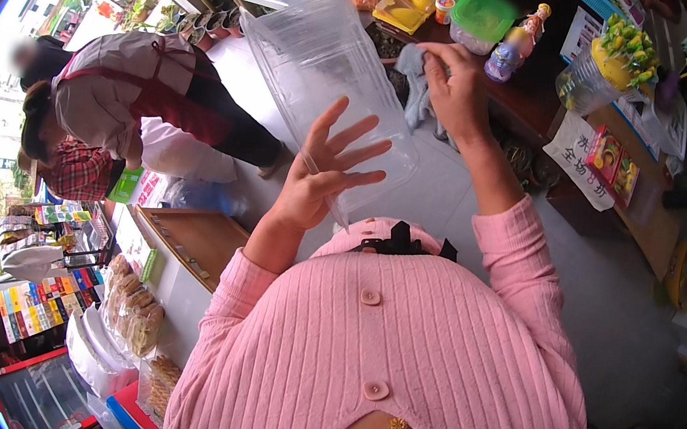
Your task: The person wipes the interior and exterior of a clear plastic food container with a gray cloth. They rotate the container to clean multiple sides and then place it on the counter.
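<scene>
A large clear plastic container (340, 61) is tilted in the air in front of my body. My left hand (336, 173) supports it near its rim, fingers spread against the plastic; whether they are inside or behind the wall is hard to tell. Pinched in my right hand (458, 92) is a grey-blue cloth (412, 78), hanging down just beyond the container's right side.
At the far side, a dark wooden counter (526, 105) bears a green-lidded tub (482, 19), a yellow box (408, 4) and a doll figure (519, 41). Two people (130, 83) bend at the left by a white sack (186, 151). Bagged snacks (133, 309) stand lower left.
</scene>
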{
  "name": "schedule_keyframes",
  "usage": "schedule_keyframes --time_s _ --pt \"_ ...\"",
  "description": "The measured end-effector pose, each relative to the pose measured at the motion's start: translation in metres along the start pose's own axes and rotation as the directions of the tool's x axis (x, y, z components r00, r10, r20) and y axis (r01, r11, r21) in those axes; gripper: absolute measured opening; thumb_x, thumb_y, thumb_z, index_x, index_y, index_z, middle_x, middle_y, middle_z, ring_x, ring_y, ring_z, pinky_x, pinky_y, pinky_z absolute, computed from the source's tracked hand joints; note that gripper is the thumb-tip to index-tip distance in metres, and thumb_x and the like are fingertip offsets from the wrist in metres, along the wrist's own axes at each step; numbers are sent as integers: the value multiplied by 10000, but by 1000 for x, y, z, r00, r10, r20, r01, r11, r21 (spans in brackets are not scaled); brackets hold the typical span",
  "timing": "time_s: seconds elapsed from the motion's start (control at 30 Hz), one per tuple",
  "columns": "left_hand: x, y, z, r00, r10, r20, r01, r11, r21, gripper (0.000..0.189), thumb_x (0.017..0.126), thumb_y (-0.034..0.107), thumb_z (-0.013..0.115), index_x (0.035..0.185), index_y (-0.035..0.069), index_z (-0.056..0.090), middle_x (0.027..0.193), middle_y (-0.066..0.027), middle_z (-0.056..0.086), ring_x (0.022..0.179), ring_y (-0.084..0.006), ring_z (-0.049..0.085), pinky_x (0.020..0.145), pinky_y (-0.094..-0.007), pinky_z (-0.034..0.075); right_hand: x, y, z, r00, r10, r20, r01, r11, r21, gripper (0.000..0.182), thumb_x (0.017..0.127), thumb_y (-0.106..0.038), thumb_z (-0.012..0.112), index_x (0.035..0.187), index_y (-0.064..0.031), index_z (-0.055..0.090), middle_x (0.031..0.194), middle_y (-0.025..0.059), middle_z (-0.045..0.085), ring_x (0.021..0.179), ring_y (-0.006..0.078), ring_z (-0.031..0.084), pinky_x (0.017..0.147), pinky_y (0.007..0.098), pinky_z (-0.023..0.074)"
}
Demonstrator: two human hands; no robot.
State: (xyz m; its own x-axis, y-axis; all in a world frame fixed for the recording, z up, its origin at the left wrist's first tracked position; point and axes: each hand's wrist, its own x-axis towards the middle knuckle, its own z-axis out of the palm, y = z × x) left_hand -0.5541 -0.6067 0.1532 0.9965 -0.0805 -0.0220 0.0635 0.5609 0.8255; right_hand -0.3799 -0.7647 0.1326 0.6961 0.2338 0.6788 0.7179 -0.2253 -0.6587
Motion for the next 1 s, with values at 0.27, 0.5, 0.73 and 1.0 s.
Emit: schedule_keyframes --time_s 0.27,0.5,0.73,1.0 --pt "0 -19 -12 993 -45 111 29 990 139 827 715 -104 470 1475 71 197 1397 -182 425 1269 -353 468 953 -489 495 -18 -87 33 924 -365 118 363 931 34 254 776 -130 696 1024 -116 641 972 25 567 853 224 573 728 353 507" --pt "-16 -17 -17 991 -115 73 117 993 -19 930 677 -110 472 1510 147 148 1479 -237 309 1248 -442 467 930 -505 502 -27 -6 -8 988 -61 139 75 992 -100 152 844 -128 664 974 -51 651 932 100 618 842 277 630 712 363 513" --pt "-18 -12 -31 980 -116 159 108 992 59 931 687 -150 425 1513 155 120 1480 -233 306 1249 -437 469 938 -495 500 14 -65 0 981 -142 -130 141 990 -21 147 870 -101 638 991 -17 644 961 119 633 897 270 619 804 339 482" --pt "-29 -9 -46 963 -174 207 159 984 85 895 692 -167 405 1496 129 144 1485 -235 287 1252 -419 472 936 -473 506 -32 -77 22 883 -414 223 465 839 -283 225 764 -127 618 985 -98 648 978 2 592 799 167 585 716 292 521"
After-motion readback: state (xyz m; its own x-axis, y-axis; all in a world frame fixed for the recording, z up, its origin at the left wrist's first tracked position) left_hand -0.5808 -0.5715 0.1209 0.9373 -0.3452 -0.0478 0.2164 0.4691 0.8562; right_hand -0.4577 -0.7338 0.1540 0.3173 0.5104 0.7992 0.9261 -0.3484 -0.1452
